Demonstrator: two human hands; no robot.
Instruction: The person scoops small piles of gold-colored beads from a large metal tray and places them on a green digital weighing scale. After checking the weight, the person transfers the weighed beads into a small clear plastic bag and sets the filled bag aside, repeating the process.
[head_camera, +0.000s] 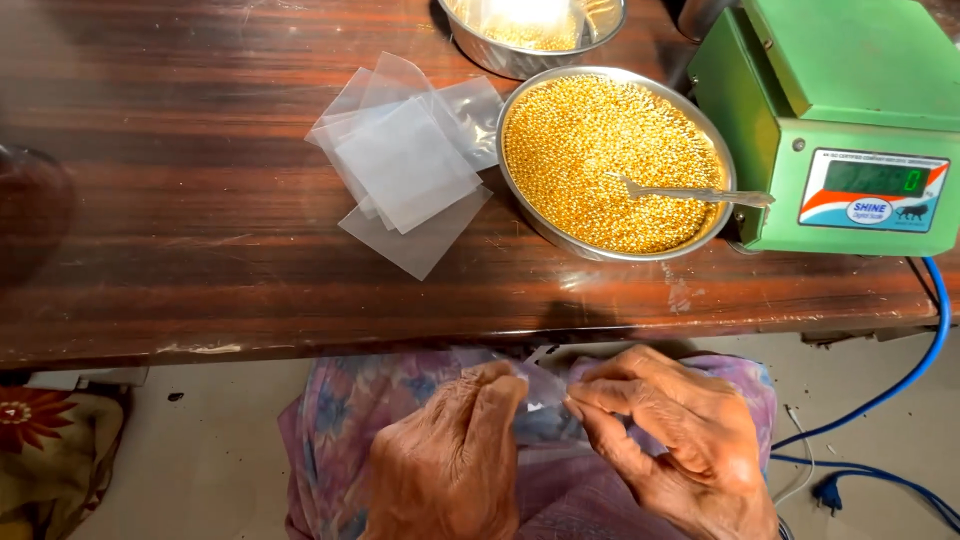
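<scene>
My left hand (455, 455) and my right hand (670, 435) are low in the view, over my lap, below the table's front edge. Both pinch a small clear plastic pouch (545, 405) between their fingertips; its contents are hidden. On the wooden table (200, 230) above lies a loose pile of several empty clear pouches (405, 160). Next to it stands a round steel bowl (520, 205) full of small golden beads (600, 150), with a metal spoon (690, 192) resting in it.
A green digital scale (850, 120) stands at the table's right end, touching the bowl. A second steel bowl of beads (530, 40) sits at the far edge. Blue cable (900, 385) runs down to the floor at right. A patterned cloth (50, 450) lies at lower left.
</scene>
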